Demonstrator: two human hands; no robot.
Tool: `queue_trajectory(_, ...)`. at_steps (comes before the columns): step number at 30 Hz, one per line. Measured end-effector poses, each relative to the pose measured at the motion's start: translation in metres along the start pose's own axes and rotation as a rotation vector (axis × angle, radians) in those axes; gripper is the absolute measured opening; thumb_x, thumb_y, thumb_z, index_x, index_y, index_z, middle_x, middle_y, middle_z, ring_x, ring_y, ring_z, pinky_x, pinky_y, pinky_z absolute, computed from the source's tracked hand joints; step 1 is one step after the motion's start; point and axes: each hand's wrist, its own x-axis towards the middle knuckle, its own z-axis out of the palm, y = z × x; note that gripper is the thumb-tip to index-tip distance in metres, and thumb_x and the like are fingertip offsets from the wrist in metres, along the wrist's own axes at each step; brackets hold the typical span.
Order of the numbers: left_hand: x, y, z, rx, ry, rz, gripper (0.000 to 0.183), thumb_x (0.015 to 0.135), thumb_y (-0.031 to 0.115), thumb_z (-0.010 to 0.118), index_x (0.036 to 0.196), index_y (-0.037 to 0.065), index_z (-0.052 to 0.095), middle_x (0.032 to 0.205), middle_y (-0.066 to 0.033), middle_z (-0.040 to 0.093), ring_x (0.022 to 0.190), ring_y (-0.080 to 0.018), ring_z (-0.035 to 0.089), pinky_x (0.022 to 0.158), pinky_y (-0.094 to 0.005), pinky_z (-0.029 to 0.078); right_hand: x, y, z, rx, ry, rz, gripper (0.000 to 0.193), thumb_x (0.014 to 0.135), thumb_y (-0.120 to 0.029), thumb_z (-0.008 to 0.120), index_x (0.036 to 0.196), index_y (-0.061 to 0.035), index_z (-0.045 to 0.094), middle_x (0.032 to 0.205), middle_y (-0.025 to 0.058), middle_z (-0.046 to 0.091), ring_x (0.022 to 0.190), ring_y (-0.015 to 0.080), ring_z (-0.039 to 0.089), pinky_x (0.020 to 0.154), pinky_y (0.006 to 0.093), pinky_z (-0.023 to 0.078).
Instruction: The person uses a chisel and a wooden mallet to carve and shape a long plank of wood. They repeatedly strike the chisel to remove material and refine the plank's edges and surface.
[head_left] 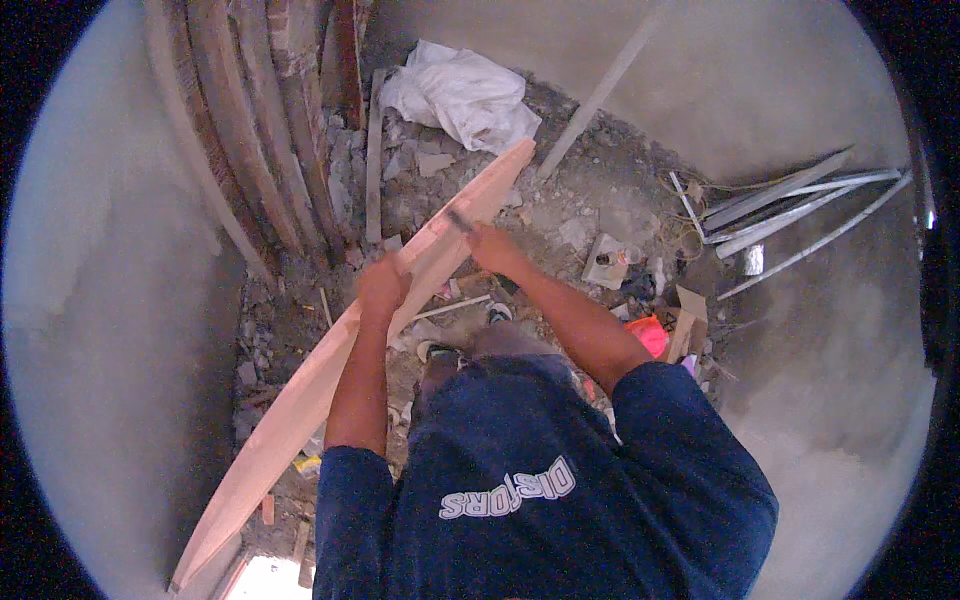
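A long, pale pinkish wooden board runs slantwise from the lower left to the upper middle, one narrow edge facing up. My left hand is closed over that upper edge, near the board's middle. Farther along, my right hand is closed at the board's right side on a small dark tool. The tool's dark end lies against the board's upper edge; its exact kind cannot be made out. My fingertips are partly hidden by the hands and the board.
Rubble covers the floor, with a white sack at the far side. Curved brown planks lean at the left wall. Metal lengths lie against the right wall, near a pink-red bag and an opened cardboard box.
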Motion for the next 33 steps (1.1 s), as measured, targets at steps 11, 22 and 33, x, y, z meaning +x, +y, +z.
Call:
queue_trajectory(11,-0.012,0.015,-0.018,0.005,-0.004,-0.018,0.078,0.086,0.032,0.069,0.153,0.018,0.032,0.142,-0.0191,0.051,0.123,-0.0394,0.056,0.097,-0.0582,0.047,-0.072,0.000,-0.023,0.546,0.210,0.129,0.032,0.101,-0.033,0.055,0.095,-0.0011,0.056,0.069,0.0139,0.063,0.054,0.0237,0.062,0.052,0.0411,0.049)
queue_trajectory(22,0.020,0.059,0.017,0.432,0.014,0.374,0.079,0.089,0.032,0.066,0.156,0.012,0.029,0.163,-0.0069,0.026,0.147,-0.0361,0.030,0.112,-0.0607,0.031,-0.105,0.133,-0.019,0.456,0.229,0.293,0.034,0.100,-0.034,0.055,0.100,-0.0009,0.058,0.066,0.0093,0.061,0.053,0.0187,0.060,0.049,0.0367,0.047)
queue_trajectory(33,0.043,0.053,0.015,-0.171,0.240,0.125,0.039,0.085,0.029,0.071,0.115,0.003,0.069,0.117,-0.0191,0.069,0.107,-0.0354,0.066,0.093,-0.0411,0.050,-0.078,0.176,-0.053,0.522,0.051,0.160,0.042,0.101,-0.028,0.056,0.134,-0.0028,0.055,0.081,0.0100,0.066,0.063,0.0163,0.062,0.058,0.0331,0.050)
